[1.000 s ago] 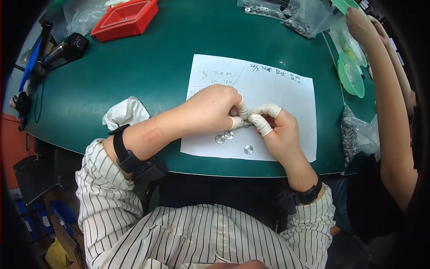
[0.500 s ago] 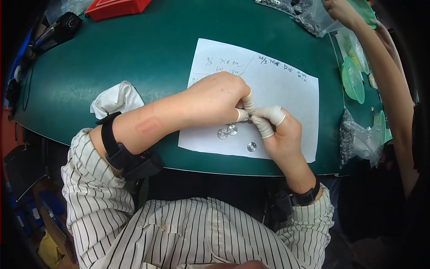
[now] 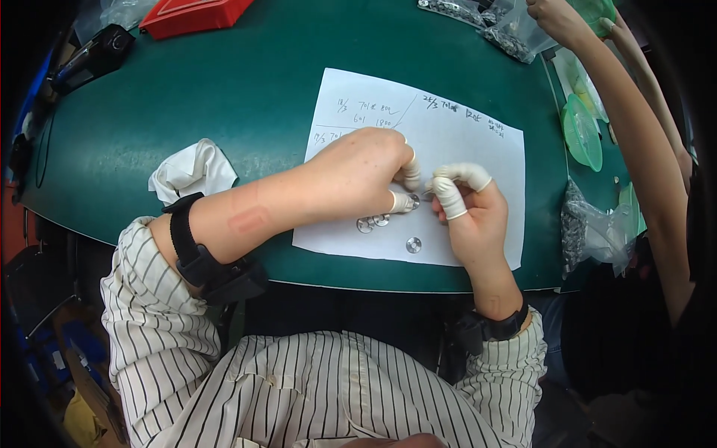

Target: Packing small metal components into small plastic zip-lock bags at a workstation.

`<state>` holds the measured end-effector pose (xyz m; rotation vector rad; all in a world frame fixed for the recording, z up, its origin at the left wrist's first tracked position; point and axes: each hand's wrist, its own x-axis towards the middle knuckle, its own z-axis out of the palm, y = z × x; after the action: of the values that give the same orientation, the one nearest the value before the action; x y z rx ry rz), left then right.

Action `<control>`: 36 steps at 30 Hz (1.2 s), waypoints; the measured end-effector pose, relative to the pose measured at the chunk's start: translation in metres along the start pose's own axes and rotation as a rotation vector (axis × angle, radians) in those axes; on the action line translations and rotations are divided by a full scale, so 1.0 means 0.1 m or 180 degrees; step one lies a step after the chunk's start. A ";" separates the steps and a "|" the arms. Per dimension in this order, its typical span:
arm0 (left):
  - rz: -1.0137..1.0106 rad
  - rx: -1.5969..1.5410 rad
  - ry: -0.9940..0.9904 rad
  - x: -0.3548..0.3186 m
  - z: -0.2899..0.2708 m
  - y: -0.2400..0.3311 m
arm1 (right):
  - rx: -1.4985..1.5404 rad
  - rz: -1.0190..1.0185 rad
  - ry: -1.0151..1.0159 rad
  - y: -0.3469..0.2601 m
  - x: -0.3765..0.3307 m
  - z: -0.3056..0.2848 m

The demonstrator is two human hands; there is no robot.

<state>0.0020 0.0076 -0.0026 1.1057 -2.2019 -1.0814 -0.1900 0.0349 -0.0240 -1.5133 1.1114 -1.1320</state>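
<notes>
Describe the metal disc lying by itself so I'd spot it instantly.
On the green table lies a white, handwritten sheet. Near its lower edge is a small, round silver disc. Unlike the other discs, it lies apart, nearest that edge.

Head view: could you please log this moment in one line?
left hand: metal disc at thumb; right hand: pinching, contents unclear; paper: beneath both hands
</notes>
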 end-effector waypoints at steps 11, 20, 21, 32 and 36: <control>-0.0150 0.0182 -0.0124 0.01 0.00 -0.02 | -0.0798 -0.0049 -0.0350 0.09 0.03 0.00; -0.0153 -0.0029 -0.0150 0.00 -0.03 -0.08 | -0.1619 -0.0943 -0.0434 0.02 0.05 0.03; -0.0136 -0.0029 -0.0150 0.00 -0.04 -0.08 | -0.1682 -0.1002 -0.0451 0.01 0.05 0.03; -0.0238 0.0424 0.0026 0.00 0.04 0.06 | -0.1831 -0.1161 -0.0340 0.05 -0.02 0.01; -0.0348 0.0357 -0.0180 0.01 0.03 0.06 | -0.0686 -0.0411 -0.0032 0.05 -0.03 -0.02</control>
<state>-0.0033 0.0099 0.0004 1.2714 -2.2938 -1.0567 -0.1930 0.0368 -0.0292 -1.7773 1.1725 -1.1175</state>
